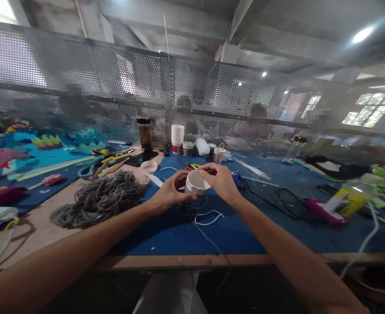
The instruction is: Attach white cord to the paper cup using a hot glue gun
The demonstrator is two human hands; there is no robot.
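Note:
A small white paper cup (197, 188), cut low, is held over the blue table mat, its mouth tilted up. My left hand (170, 192) grips its left side, thumb near the bottom and fingers round the back. With thumb and fingers bent, my right hand (223, 179) pinches the rim at the right. A loose white cord (210, 219) lies on the mat below the cup. Just behind my hands are pliers (192, 166) with red and yellow handles. A white ring-shaped piece (149, 166) lies left of them.
A heap of grey yarn (102, 198) lies on the board at left. Stacked paper cups (177, 135) and a dark jar (144, 134) stand at the back. A purple glue gun (325, 211) and a black cable (271, 201) are on the right. Beyond the perforated screen (205, 83) people are sitting.

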